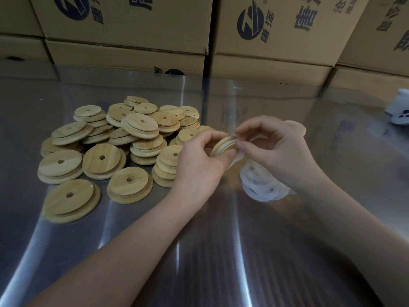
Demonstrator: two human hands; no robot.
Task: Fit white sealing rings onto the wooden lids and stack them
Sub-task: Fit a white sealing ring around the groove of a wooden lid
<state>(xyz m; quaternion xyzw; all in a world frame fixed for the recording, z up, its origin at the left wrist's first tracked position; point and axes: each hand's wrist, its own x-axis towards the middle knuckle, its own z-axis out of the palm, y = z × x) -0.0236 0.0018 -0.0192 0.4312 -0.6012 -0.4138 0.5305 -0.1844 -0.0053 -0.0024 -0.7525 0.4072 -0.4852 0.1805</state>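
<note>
A wooden lid [220,145] is held on edge above the table, gripped by my left hand [199,160]. A white sealing ring [232,144] lies partly around the lid's rim, and my right hand [272,149] pinches it with thumb and fingertips. Loose white sealing rings [261,185] lie in a pile on the table under my right wrist. A heap of bare wooden lids [124,140], each with a centre hole, covers the left part of the table. Behind my right hand a lid [297,127] shows partly.
The shiny metal table [199,251] carries a clear plastic sheet. Stacked cardboard boxes [276,41] wall off the far edge. A white object [399,109] lies at the far right edge of the table.
</note>
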